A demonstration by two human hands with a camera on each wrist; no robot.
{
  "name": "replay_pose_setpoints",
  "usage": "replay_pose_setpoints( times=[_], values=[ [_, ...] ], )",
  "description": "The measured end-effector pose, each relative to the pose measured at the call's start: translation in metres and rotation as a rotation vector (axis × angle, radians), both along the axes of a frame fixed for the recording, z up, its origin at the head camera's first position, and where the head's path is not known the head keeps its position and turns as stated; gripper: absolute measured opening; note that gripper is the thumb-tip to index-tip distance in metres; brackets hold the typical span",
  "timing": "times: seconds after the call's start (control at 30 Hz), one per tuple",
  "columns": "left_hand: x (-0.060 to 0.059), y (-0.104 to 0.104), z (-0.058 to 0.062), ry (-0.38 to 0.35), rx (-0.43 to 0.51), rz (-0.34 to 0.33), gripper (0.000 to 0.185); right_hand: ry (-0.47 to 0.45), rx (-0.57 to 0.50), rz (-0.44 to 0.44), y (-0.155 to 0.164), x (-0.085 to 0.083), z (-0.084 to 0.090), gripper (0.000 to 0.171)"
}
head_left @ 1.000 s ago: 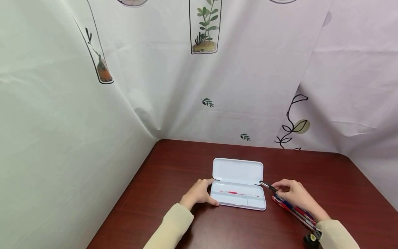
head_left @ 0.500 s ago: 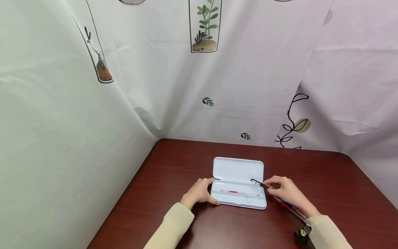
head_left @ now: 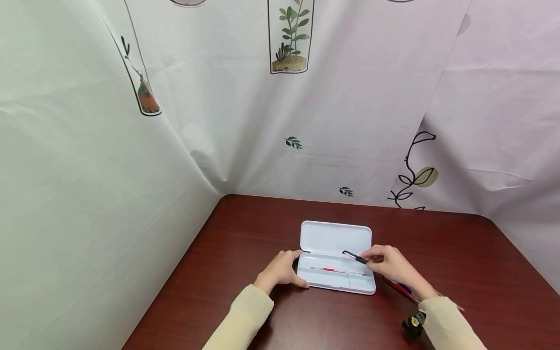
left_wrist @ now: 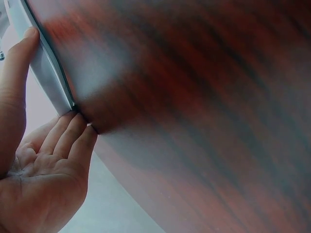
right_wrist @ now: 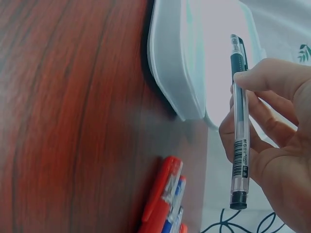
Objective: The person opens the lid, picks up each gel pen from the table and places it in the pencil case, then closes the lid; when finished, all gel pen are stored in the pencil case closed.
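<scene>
A white pencil case (head_left: 336, 237) lies open on the table, its lid tipped back. My left hand (head_left: 281, 270) holds its left end between thumb and fingers; the left wrist view shows the thumb (left_wrist: 30, 35) against the wall and the fingertips at the corner. Inside the long compartment is a slim red-and-clear pen or refill (head_left: 329, 270). My right hand (head_left: 391, 265) pinches a clear-barrelled pen (right_wrist: 240, 126) with a black cap and black end. In the head view this pen hovers over the right part of the case, cap pointing left.
Red and blue pens (right_wrist: 163, 196) lie in a bunch to the right of the case, partly hidden by my right forearm. A small black object (head_left: 412, 324) sits beside the right sleeve. Printed white cloth (head_left: 262, 121) hangs behind the dark red table (head_left: 245, 228).
My right hand has carried the black-capped pen left, from beside the case to above it. My left hand has stayed at the case's left end.
</scene>
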State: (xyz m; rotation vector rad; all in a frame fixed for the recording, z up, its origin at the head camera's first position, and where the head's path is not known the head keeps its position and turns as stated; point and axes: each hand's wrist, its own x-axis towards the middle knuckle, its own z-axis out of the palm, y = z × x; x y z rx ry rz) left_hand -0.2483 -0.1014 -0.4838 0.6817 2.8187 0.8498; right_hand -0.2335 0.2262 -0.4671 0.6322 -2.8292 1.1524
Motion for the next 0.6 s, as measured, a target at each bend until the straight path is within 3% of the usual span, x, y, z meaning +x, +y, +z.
replay_pose_setpoints(
  times=[0.6],
  values=[
    [-0.001, 0.001, -0.001, -0.001, -0.014, 0.009, 0.089, 0.018, -0.024, 0.098, -0.028, -0.014, -0.005, 0.018]
  ],
)
